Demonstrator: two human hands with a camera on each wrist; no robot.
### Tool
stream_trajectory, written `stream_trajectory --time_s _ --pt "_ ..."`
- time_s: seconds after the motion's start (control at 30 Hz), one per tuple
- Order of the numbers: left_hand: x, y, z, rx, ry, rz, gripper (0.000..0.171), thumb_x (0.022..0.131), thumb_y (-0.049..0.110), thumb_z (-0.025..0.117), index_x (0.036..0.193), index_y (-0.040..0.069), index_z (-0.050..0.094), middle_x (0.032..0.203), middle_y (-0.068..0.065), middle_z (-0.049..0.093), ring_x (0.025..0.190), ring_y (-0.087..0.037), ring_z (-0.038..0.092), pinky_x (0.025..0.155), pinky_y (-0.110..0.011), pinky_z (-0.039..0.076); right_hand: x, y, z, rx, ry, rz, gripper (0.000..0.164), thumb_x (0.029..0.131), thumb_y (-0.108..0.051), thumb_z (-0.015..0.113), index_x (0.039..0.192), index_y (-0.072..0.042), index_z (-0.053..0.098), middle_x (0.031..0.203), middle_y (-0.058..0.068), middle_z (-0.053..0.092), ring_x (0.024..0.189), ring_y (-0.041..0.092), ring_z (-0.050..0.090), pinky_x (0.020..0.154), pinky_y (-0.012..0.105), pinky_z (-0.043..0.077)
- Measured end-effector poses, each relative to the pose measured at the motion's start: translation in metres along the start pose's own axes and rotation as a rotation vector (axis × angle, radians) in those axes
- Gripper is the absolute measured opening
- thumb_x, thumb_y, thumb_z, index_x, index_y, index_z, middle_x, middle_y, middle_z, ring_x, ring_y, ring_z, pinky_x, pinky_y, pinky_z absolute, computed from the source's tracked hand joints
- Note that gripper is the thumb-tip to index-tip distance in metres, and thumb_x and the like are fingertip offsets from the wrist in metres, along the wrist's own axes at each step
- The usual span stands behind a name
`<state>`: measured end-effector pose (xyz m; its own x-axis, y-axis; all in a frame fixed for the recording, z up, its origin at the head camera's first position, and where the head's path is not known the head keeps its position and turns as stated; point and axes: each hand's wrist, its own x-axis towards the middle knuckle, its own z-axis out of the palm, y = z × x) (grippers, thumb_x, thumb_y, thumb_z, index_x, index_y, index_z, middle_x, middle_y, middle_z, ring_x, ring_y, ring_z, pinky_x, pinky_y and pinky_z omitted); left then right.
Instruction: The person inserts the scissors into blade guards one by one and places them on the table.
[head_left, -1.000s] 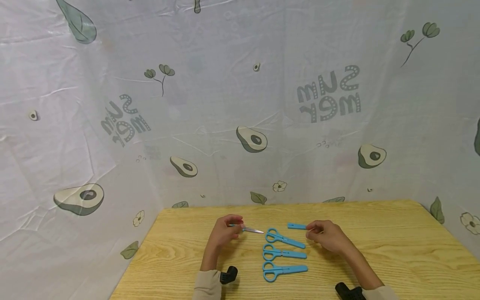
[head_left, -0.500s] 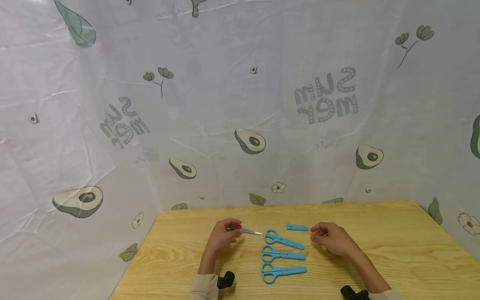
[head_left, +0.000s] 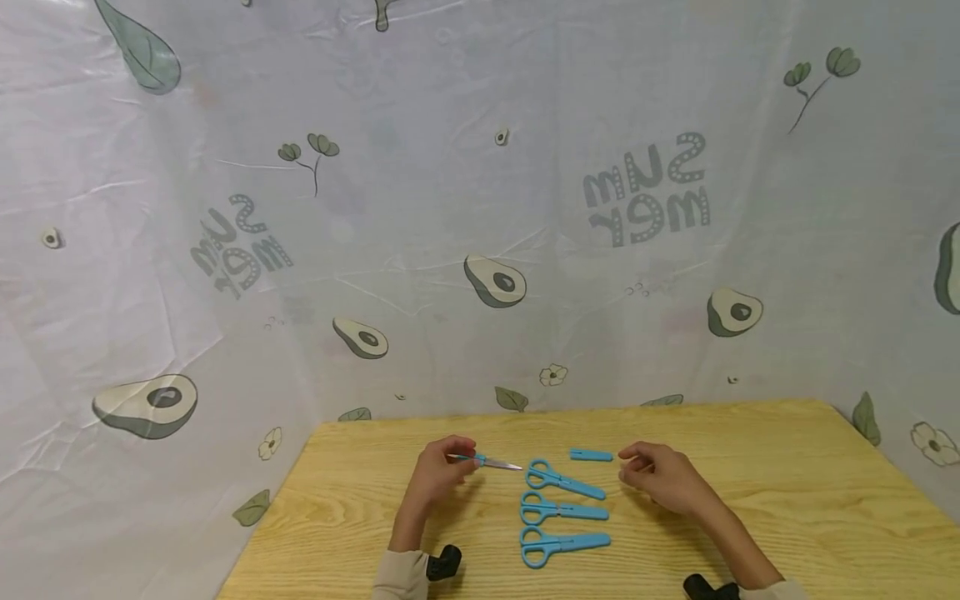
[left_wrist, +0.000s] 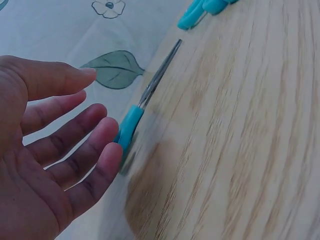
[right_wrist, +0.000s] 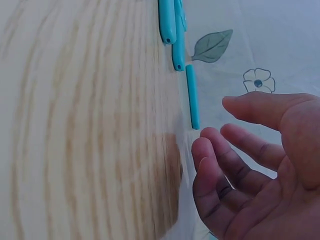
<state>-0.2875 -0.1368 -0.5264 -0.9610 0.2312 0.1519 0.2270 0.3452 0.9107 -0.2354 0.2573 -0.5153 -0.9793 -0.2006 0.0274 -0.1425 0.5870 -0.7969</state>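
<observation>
Scissors with bare metal blades (head_left: 501,463) and a blue handle lie on the table, blades pointing right. My left hand (head_left: 438,471) is over their handle, thumb apart from the loosely bent fingers. In the left wrist view the fingertips overlap the blue handle (left_wrist: 130,125), with no grip around it. A blue blade cover (head_left: 592,455) lies by itself farther right. Just beyond its right end is my right hand (head_left: 663,477), fingers loosely bent and holding nothing. In the right wrist view the cover (right_wrist: 193,97) lies apart from the fingertips.
Three blue scissors in their covers, the far pair (head_left: 577,485), the middle pair (head_left: 581,511) and the near pair (head_left: 577,542), lie in a column between the hands. A printed sheet (head_left: 420,250) hangs behind the wooden table (head_left: 352,500).
My right hand has let go of the blade cover and drawn back slightly to the right. The cover stays on the table. My left hand stays by the bare scissors.
</observation>
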Motion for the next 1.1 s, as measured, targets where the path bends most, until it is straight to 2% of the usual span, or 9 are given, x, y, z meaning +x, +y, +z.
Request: stream_trajectory --time_s 0.17,0.37,0.53,0.8,1.1 --pt "0.002 0.001 -0.01 0.028 0.001 0.03 0.032 0.097 0.006 0.078 0.125 -0.008 0.071 0.118 -0.028 0.073 0.094 -0.03 0.076 0.072 -0.046 0.066 0.001 -0.005 -0.003 -0.02 0.027 -0.013 0.039 0.103 -0.018 0.072 0.134 0.005 0.067 0.11 0.011 0.074 0.097 0.023 0.072 0.071 0.031 0.059" --pt "0.003 0.0 -0.022 0.063 -0.002 0.008 0.033 0.096 0.006 0.079 0.125 -0.007 0.071 0.117 -0.026 0.073 0.094 -0.027 0.075 0.071 -0.038 0.064 0.003 -0.004 -0.003 -0.017 0.023 0.004 0.038 0.103 -0.017 0.073 0.133 0.005 0.067 0.111 0.009 0.074 0.098 0.022 0.071 0.072 0.029 0.059" --pt "0.006 -0.001 -0.028 0.074 -0.001 0.009 0.035 0.095 0.006 0.079 0.127 -0.008 0.071 0.119 -0.027 0.073 0.097 -0.03 0.075 0.07 -0.033 0.061 0.006 -0.003 -0.003 -0.023 0.029 0.003 0.039 0.102 -0.018 0.073 0.133 0.004 0.067 0.111 0.009 0.074 0.098 0.022 0.071 0.07 0.028 0.058" --pt "0.009 -0.001 -0.033 0.078 0.031 0.0 0.038 0.095 0.006 0.079 0.129 -0.008 0.07 0.124 -0.029 0.071 0.105 -0.038 0.074 0.074 -0.037 0.064 0.01 0.002 -0.003 -0.009 0.015 -0.007 0.039 0.103 -0.019 0.073 0.133 0.005 0.067 0.111 0.008 0.074 0.098 0.022 0.071 0.069 0.028 0.059" --pt "0.01 -0.012 -0.032 0.073 0.036 -0.007 0.04 0.094 0.005 0.08 0.13 -0.007 0.069 0.129 -0.031 0.068 0.106 -0.036 0.072 0.076 -0.039 0.064 0.018 0.008 0.003 0.02 -0.038 -0.022 0.04 0.103 -0.022 0.073 0.132 0.006 0.067 0.113 0.012 0.074 0.1 0.024 0.071 0.074 0.031 0.06"
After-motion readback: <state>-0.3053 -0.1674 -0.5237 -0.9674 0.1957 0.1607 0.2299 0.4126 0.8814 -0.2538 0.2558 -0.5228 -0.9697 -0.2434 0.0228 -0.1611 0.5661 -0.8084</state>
